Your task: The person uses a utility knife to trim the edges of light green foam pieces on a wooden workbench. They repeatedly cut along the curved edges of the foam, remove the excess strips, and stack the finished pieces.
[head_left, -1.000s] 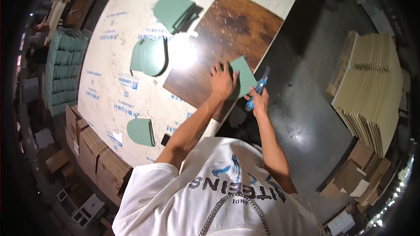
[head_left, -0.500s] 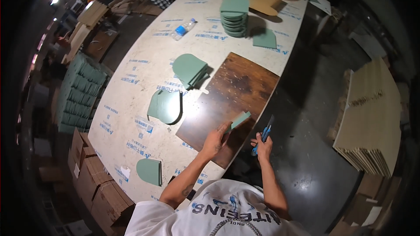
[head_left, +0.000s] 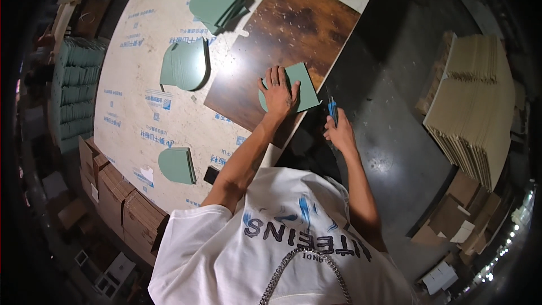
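My left hand [head_left: 278, 91] lies with fingers spread on a green round-ended panel [head_left: 303, 82], pressing it flat on a dark brown wood-grain board [head_left: 293, 20]. One straight edge of the panel lies by the board's right edge, and a thin sliver sticks out at its corner. Off the table's edge, my right hand [head_left: 340, 130] is closed around a blue utility knife [head_left: 332, 110], its blade pointing away from me. Stacks of similar green panels sit left of the board: a far stack [head_left: 215, 4], a middle stack [head_left: 186, 63] and a near stack [head_left: 176, 165].
The board rests on a large white table [head_left: 130, 79] with blue printing. A black phone-like object [head_left: 212, 175] lies by my left forearm. Cardboard stacks [head_left: 471, 96] stand on the floor at right, boxes [head_left: 121, 203] at lower left, and bundled green panels [head_left: 79, 93] at far left.
The green panel, earlier held tilted up in my left hand, now lies flat on the board under my spread palm. The view has tipped downward. My right hand still holds the knife.
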A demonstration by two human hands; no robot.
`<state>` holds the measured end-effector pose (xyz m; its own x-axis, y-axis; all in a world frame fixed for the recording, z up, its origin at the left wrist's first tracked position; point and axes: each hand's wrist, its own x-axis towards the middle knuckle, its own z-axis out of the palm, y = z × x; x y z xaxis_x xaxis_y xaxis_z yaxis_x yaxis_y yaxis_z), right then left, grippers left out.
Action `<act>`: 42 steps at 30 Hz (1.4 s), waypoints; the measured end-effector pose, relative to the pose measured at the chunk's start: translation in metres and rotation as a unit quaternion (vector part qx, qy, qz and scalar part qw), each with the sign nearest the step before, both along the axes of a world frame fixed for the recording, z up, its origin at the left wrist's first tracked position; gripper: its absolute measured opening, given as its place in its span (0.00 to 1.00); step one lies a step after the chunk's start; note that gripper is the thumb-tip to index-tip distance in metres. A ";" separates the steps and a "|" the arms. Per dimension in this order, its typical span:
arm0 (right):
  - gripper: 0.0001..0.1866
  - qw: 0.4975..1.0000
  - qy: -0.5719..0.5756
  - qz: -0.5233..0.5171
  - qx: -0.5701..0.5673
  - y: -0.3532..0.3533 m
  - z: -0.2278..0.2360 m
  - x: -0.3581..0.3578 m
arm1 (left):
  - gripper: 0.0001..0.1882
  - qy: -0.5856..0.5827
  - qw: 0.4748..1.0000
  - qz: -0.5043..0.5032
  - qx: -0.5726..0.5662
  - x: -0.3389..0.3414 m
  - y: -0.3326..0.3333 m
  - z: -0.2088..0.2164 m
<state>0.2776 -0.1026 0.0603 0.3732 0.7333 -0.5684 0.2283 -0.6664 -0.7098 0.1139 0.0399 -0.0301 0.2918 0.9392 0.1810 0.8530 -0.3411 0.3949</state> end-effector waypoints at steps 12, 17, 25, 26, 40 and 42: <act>0.15 0.958 -0.078 0.230 -0.155 0.014 0.020 -0.006 | 0.34 0.047 0.999 -0.019 -0.013 0.001 -0.006 0.010; 0.16 0.950 -0.075 0.249 -0.173 0.016 0.022 -0.006 | 0.34 0.054 0.998 -0.015 -0.011 0.002 -0.005 0.011; 0.16 0.927 -0.047 0.254 -0.274 -0.067 -0.119 -0.018 | 0.33 0.025 0.999 -0.018 -0.019 0.004 -0.005 0.023; 0.17 0.914 -0.326 0.234 -0.057 -0.094 -0.143 -0.022 | 0.32 0.024 1.000 -0.007 0.004 0.006 0.007 0.020; 0.10 0.893 0.285 -0.307 0.164 0.019 -0.051 -0.010 | 0.21 -0.285 0.806 0.058 -0.516 -0.056 0.003 0.052; 0.12 0.890 0.303 -0.285 0.188 0.021 -0.042 -0.009 | 0.18 -0.354 0.782 -0.011 -0.513 -0.059 0.013 0.112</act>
